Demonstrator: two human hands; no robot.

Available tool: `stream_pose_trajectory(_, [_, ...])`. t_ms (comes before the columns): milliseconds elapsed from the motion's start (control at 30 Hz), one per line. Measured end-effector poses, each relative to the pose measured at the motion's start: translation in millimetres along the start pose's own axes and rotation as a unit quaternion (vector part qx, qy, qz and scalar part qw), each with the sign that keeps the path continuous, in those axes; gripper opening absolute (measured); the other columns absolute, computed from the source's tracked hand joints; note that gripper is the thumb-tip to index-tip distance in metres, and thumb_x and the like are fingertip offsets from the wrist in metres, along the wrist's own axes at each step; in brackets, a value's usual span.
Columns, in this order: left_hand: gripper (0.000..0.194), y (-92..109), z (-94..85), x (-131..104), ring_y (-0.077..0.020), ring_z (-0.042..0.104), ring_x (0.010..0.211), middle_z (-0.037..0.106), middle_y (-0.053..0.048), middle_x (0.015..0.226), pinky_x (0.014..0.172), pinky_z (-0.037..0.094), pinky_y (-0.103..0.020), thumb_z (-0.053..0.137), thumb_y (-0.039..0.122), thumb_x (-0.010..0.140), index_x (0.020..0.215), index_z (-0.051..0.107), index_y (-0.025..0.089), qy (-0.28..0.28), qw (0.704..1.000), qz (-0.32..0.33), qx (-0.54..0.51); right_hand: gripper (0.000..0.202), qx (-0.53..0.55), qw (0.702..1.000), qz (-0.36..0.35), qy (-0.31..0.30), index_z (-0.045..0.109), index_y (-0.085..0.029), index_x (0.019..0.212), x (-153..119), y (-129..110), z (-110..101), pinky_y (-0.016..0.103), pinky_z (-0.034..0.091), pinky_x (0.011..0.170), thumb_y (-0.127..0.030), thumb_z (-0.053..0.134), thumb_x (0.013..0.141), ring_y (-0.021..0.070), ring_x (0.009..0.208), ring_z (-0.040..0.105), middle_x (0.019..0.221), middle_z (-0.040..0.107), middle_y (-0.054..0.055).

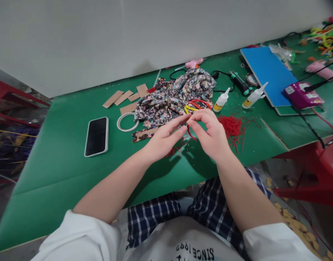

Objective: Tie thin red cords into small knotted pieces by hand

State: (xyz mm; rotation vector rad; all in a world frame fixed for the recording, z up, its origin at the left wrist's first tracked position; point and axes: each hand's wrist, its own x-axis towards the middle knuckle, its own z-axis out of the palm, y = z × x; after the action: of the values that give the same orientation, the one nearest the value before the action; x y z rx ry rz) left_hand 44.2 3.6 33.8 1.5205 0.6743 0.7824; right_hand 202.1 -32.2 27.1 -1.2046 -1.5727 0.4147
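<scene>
My left hand (165, 139) and my right hand (211, 136) meet fingertip to fingertip above the table's front half. Between them is a thin red cord (192, 135), partly hidden by the fingers, its end hanging below. The right thumb and forefinger pinch it; the left thumb and fingers close in on it from the other side. A heap of cut red cords (233, 128) lies right of my right hand. Scissors with red and yellow handles (200, 104) rest just beyond, against crumpled floral fabric (166, 103). A fabric-covered strip (142, 135) lies beside my left hand.
At left are a phone (97, 137), a roll of tape (127, 122) and several cardboard pieces (113, 99). Two glue bottles (221, 100) stand right of the scissors. Farther right lie a green-and-black tool (240, 83), a blue board (268, 74) and a purple device (304, 95) with cables.
</scene>
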Motion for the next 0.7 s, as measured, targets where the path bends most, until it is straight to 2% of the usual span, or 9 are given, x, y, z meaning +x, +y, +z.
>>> stream_pose_trajectory(33, [0.043, -1.0, 2.4, -0.6, -0.0176, 0.056, 0.112, 0.062, -0.007, 0.119, 0.096, 0.043, -0.030, 0.060, 0.036, 0.083, 0.123, 0.057, 0.021, 0.000, 1.000, -0.005, -0.030, 0.008, -0.001, 1.000, -0.001, 0.001, 0.058, -0.022, 0.080, -0.5, -0.4, 1.6, 0.039, 0.043, 0.091, -0.024, 0.054, 0.086, 0.0186, 0.097, 0.055, 0.092, 0.059, 0.004])
stream_pose_trajectory(100, [0.043, -2.4, 5.3, -1.2, -0.0126, 0.063, 0.082, 0.067, -0.004, 0.095, 0.077, 0.050, -0.026, 0.062, 0.036, 0.081, 0.122, 0.058, 0.022, 0.005, 0.996, -0.034, -0.079, 0.007, -0.001, 1.000, 0.000, 0.002, 0.058, -0.022, 0.081, -1.3, -0.6, 3.7, 0.039, 0.042, 0.092, -0.024, 0.054, 0.086, 0.0190, 0.099, 0.054, 0.095, 0.058, 0.004])
stream_pose_trajectory(167, [0.039, -2.1, 5.3, -1.2, -0.0063, 0.053, 0.055, 0.063, 0.001, 0.073, 0.056, 0.046, -0.020, 0.062, 0.037, 0.081, 0.118, 0.062, 0.023, 0.023, 0.994, -0.064, -0.088, 0.007, 0.002, 1.000, -0.001, 0.000, 0.058, -0.022, 0.082, -1.7, -0.8, 4.7, 0.040, 0.042, 0.092, -0.025, 0.054, 0.087, 0.0190, 0.100, 0.054, 0.094, 0.058, 0.004])
stream_pose_trajectory(200, [0.037, -1.2, 4.6, -1.0, -0.0046, 0.047, 0.049, 0.060, 0.003, 0.066, 0.051, 0.042, -0.019, 0.062, 0.037, 0.081, 0.114, 0.064, 0.022, 0.036, 0.994, -0.071, -0.078, 0.007, 0.005, 1.000, -0.003, -0.002, 0.057, -0.022, 0.082, -1.9, -1.0, 5.0, 0.040, 0.042, 0.092, -0.025, 0.054, 0.087, 0.0189, 0.100, 0.054, 0.093, 0.058, 0.004])
stream_pose_trajectory(300, [0.029, 2.9, 1.7, -0.4, -0.0048, 0.044, 0.049, 0.059, 0.002, 0.061, 0.049, 0.038, -0.018, 0.066, 0.038, 0.077, 0.098, 0.071, 0.019, 0.080, 0.995, -0.060, -0.030, 0.008, 0.024, 1.000, -0.007, -0.007, 0.056, -0.021, 0.081, -2.0, -2.3, 6.2, 0.038, 0.043, 0.092, -0.024, 0.052, 0.088, 0.0179, 0.098, 0.055, 0.091, 0.057, 0.004])
stream_pose_trajectory(433, [0.023, 7.2, 0.5, -0.1, -0.0068, 0.048, 0.055, 0.061, 0.001, 0.061, 0.054, 0.040, -0.020, 0.068, 0.037, 0.075, 0.076, 0.071, 0.015, 0.096, 0.994, -0.044, 0.028, 0.010, 0.030, 0.999, -0.010, 0.005, 0.055, -0.020, 0.080, -2.2, -2.7, 9.9, 0.036, 0.043, 0.092, -0.021, 0.051, 0.088, 0.0164, 0.096, 0.054, 0.088, 0.056, 0.003])
stream_pose_trajectory(567, [0.022, 6.6, 1.3, -0.5, -0.0066, 0.047, 0.054, 0.061, 0.001, 0.061, 0.054, 0.039, -0.020, 0.067, 0.035, 0.075, 0.073, 0.069, 0.014, 0.101, 0.994, -0.030, 0.041, 0.011, 0.069, 0.998, 0.007, 0.003, 0.055, -0.020, 0.080, -3.0, -1.1, 14.5, 0.034, 0.045, 0.089, -0.022, 0.050, 0.089, 0.0138, 0.087, 0.054, 0.082, 0.056, 0.001])
stream_pose_trajectory(700, [0.018, 6.1, 0.3, -1.7, -0.0052, 0.039, 0.047, 0.053, 0.004, 0.052, 0.047, 0.033, -0.019, 0.065, 0.032, 0.076, 0.074, 0.070, 0.015, 0.113, 0.992, -0.006, 0.055, 0.011, 0.157, 0.985, 0.077, 0.000, 0.061, -0.022, 0.086, -3.2, -0.1, 11.7, 0.028, 0.049, 0.077, -0.028, 0.053, 0.089, 0.0107, 0.079, 0.058, 0.084, 0.062, -0.001])
